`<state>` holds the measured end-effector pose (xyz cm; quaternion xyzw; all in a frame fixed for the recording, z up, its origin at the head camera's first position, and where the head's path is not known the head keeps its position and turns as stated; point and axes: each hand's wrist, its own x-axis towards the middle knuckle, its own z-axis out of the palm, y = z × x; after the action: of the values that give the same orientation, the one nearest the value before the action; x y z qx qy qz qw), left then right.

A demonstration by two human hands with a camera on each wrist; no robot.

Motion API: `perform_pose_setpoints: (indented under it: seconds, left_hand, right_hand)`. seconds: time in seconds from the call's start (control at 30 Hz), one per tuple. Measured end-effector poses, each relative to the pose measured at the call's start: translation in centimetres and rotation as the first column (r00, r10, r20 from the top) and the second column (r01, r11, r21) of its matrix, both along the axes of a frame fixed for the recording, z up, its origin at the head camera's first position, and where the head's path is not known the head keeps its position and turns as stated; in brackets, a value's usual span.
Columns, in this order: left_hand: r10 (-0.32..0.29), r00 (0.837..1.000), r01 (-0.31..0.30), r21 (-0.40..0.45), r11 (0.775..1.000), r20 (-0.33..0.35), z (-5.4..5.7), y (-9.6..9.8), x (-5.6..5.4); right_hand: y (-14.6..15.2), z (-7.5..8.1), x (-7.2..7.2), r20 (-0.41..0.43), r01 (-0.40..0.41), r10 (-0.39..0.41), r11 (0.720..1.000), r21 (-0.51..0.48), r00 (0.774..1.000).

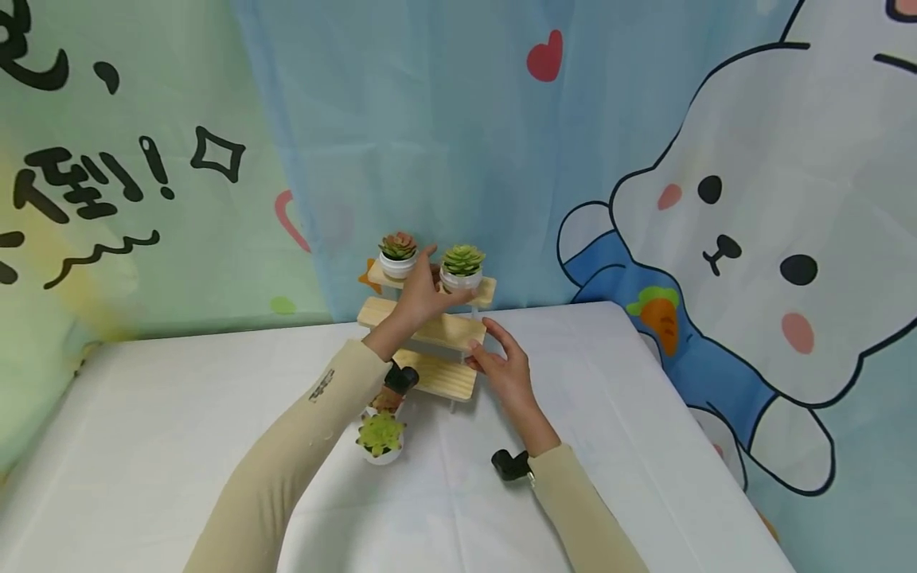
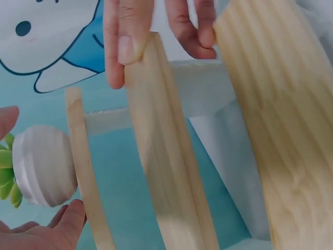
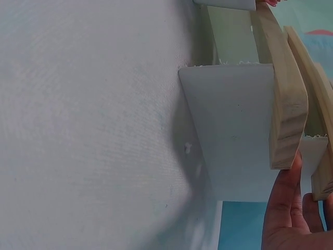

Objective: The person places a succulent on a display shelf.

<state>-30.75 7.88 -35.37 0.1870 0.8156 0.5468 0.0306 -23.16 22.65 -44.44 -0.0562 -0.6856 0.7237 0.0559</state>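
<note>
A three-tier wooden shelf stand [image 1: 442, 378] with white side panels stands on the table. On its top plank sit a reddish succulent [image 1: 398, 247] and a green succulent [image 1: 462, 261], each in a white pot. My left hand [image 1: 421, 298] is around the green one's pot [image 2: 44, 165]; in the left wrist view its fingers touch the pot's base, while the thumb stands apart from the pot. With its fingertips, my right hand [image 1: 507, 372] holds the right end of the middle plank [image 2: 164, 156]. The lower plank's end [image 3: 289, 125] also meets those fingers in the right wrist view.
Another potted green succulent [image 1: 381, 436] stands on the white tablecloth [image 1: 179, 438] by my left forearm, with a reddish plant [image 1: 388, 399] partly hidden behind it. Close behind the stand hangs a printed backdrop [image 1: 444, 159]. Black wrist cameras show at both sleeves.
</note>
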Motion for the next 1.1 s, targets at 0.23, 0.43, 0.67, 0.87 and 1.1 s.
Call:
perform_pose_setpoints:
  seconds: [0.23, 0.43, 0.67, 0.87, 1.1]
  left_hand:
    - [-0.031, 0.999, 0.03, -0.033, 0.999, -0.036, -0.7, -1.3, 1.4]
    - [0.022, 0.998, -0.021, 0.029, 0.999, -0.06, -0.9, -2.4, 2.7]
    - [0.051, 0.993, -0.038, 0.118, 0.992, -0.107, -0.7, -3.6, 4.3]
    - [0.085, 0.99, -0.065, 0.177, 0.982, -0.109, -0.8, -5.6, 6.3]
    - [0.13, 0.976, -0.096, 0.193, 0.976, -0.173, -1.6, -7.8, 8.2]
  right_hand:
    - [0.0, -0.3, 0.1, 0.008, -0.007, 0.007, 1.0, -0.002, 1.0]
    - [-0.1, -0.5, -0.1, -0.005, -0.011, 0.012, 1.0, 0.025, 1.0]
    - [0.4, -0.6, -0.1, -0.01, -0.011, 0.011, 1.0, 0.029, 1.0]
    - [0.4, -0.4, -0.3, -0.006, 0.001, -0.001, 1.0, 0.01, 1.0]
    - [0.0, -0.7, -0.4, -0.017, -0.01, 0.011, 1.0, 0.021, 1.0]
